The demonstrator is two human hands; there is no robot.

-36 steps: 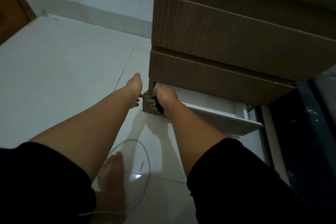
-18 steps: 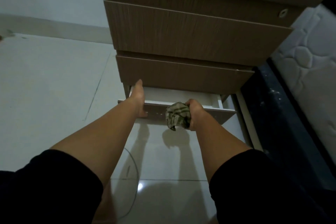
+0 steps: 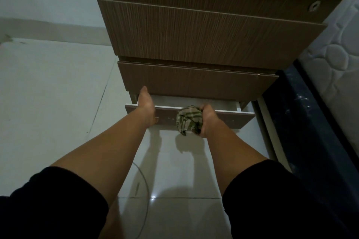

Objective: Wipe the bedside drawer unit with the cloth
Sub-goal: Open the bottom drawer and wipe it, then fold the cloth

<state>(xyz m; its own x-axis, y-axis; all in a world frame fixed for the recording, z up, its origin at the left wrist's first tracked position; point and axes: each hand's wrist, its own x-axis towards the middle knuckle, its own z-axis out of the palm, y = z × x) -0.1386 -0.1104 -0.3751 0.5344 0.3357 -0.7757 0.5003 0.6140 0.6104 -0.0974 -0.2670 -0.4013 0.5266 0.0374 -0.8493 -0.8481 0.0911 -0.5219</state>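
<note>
My left hand [image 3: 146, 105] braces the open bottom drawer [image 3: 229, 118] with what look like straight fingers, right hand [image 3: 208, 120] clamps the balled cloth [image 3: 188, 119] on its front: press firmly, sweep right.

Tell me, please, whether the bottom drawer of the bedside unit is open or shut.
Open, partly: the bottom drawer juts out past the drawer above, showing its pale inside. Its contents cannot be told.
</note>
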